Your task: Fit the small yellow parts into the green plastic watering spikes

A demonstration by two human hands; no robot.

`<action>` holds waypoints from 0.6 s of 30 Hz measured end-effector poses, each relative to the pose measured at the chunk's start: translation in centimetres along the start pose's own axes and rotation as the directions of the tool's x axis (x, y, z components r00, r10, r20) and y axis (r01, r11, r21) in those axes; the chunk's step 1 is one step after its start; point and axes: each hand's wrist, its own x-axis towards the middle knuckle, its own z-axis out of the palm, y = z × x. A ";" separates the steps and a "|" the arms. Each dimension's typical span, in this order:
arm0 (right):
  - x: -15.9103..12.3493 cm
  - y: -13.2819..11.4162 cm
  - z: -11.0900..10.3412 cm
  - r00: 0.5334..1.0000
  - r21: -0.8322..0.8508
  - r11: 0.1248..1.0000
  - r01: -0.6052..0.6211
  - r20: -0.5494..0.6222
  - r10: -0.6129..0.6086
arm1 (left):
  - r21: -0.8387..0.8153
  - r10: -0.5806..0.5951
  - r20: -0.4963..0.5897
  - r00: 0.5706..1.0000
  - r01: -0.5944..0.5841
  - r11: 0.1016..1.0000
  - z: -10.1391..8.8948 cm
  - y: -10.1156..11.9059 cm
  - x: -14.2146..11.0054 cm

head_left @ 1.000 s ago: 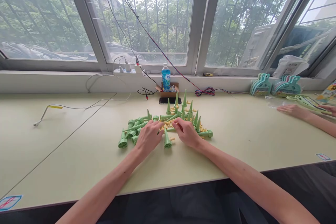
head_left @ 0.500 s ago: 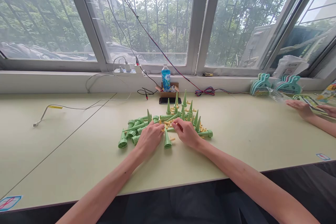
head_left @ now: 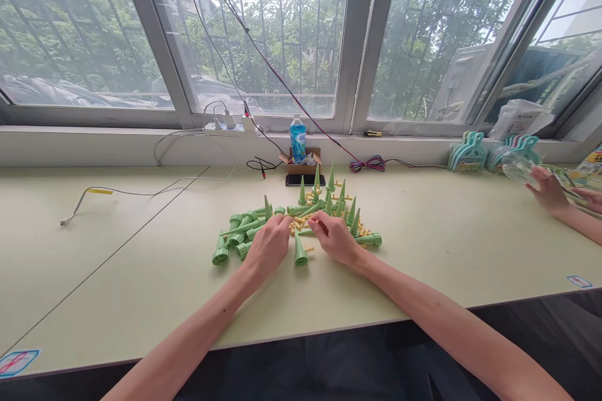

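My left hand (head_left: 269, 244) is closed, its fingertips bent down at the left of a heap of small yellow plastic pegs (head_left: 301, 223). My right hand (head_left: 336, 239) is closed in a pinch at the right of the pegs. What either hand holds is hidden or too small to name. Between the hands stands a green plastic spike (head_left: 300, 252), point up, with a yellow peg sticking out of its side. More green spikes (head_left: 242, 229) lie piled left of my left hand. Several upright spikes (head_left: 332, 178) stand behind my right hand.
Behind the spikes are a dark phone (head_left: 305, 180) and a small cardboard box with a blue bottle (head_left: 298, 138). A coiled cable (head_left: 367, 163) lies at the back. On the right, another person's hands (head_left: 548, 191) hold clear plastic near teal plastic pieces (head_left: 466, 151).
My left hand's fingers have shifted slightly, and the yellow piece seen by its fingertips is less visible. My right hand stays put. The other person's hand has moved right with the clear plastic.
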 end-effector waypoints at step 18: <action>0.0 -0.5 -0.1 1.000 0.026 0.999 0.024 0.018 -0.025 | -0.878 -0.228 0.267 0.936 0.334 0.343 -1.6 1.3 0.4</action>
